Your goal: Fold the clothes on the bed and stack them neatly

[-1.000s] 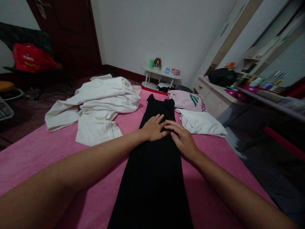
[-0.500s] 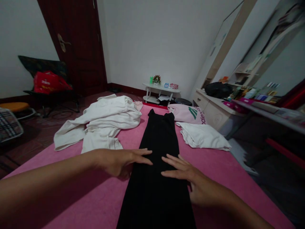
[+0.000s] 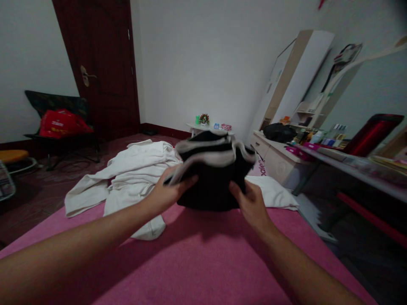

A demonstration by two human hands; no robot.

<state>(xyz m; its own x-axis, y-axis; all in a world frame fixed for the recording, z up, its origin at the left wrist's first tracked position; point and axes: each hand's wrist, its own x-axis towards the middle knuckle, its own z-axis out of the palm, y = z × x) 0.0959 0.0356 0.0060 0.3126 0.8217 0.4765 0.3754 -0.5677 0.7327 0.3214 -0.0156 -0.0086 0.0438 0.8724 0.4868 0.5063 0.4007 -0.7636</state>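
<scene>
A black garment [image 3: 210, 186], gathered into a thick folded bundle with pale edges along its top, is held up above the pink bed cover [image 3: 203, 262]. My left hand [image 3: 171, 186] is closed on its left side, thumb on the near face. On the right side, my right hand [image 3: 251, 203] grips the same bundle, also with the thumb in front. The fingers behind the cloth are hidden, and the top edges are blurred by motion. Which kind of garment it is, I cannot tell.
Rumpled white clothing [image 3: 140, 165] lies left of the bundle. To the right are a folded white garment [image 3: 273, 192] and, partly hidden, a pink printed one [image 3: 261, 167]. A small white table [image 3: 193, 126] stands beyond the bed, a dresser [image 3: 273, 148] at right.
The long black garment lay stretched on the bed under my open hands. Now it is folded up, lifted off the cover and gripped from both sides, farther from me.
</scene>
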